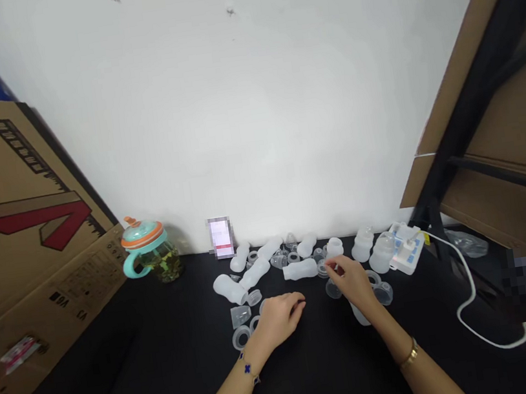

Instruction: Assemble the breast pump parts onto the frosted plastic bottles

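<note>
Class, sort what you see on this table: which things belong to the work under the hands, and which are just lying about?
In the work: clear bottles, rings, caps, right hand, left hand.

Lying about: orange-lidded cup, power strip, white cable, cardboard box.

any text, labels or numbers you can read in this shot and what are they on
Nothing here reads clearly.
Cardboard box: a big red and black logo shaped like a "7" or an arrow, no letters; small black print lower down, too small to read.
Sticker on the box's lower flap: too blurred to read.
White card by the wall: pixelated, unreadable.
White device by the right hand: blue markings, too small to read.
Bottles: no print visible.
</note>
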`<state>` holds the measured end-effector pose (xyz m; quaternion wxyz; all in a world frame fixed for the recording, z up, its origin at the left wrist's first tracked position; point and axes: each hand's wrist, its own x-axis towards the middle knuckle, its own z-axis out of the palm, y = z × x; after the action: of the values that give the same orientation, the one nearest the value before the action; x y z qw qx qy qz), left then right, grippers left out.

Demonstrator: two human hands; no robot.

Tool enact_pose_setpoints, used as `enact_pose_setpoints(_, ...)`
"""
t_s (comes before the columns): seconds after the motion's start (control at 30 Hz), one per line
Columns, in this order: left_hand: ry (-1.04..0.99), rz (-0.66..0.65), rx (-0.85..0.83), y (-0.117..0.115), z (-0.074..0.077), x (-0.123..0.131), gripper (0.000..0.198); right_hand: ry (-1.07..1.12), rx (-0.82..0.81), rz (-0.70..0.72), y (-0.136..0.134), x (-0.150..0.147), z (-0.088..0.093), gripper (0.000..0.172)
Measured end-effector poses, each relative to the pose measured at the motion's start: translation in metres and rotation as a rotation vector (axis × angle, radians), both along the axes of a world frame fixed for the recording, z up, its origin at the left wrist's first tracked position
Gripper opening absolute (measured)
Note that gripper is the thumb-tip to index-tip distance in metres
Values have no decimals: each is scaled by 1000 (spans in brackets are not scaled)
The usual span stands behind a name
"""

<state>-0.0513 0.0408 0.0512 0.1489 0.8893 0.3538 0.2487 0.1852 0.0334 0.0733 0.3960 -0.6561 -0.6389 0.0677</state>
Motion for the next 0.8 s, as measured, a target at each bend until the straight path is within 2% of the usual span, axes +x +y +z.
enact_pose_setpoints(0.13,-135,44,-62,2,0,1,23,307,-13,134,-2,-13,-3,25)
enact_pose_setpoints(0.33,-354,124,-196,7,2,0,29,582,-125,258,-11,-38,-4,30)
enact_pose_setpoints(0.57,-535,137,-362,9,4,0,31,669,-143,327,-13,-48,-14,33)
enact_pose_setpoints(0.8,-559,179,-334,10,6,0,22,663,-119,331,-13,-51,-22,29)
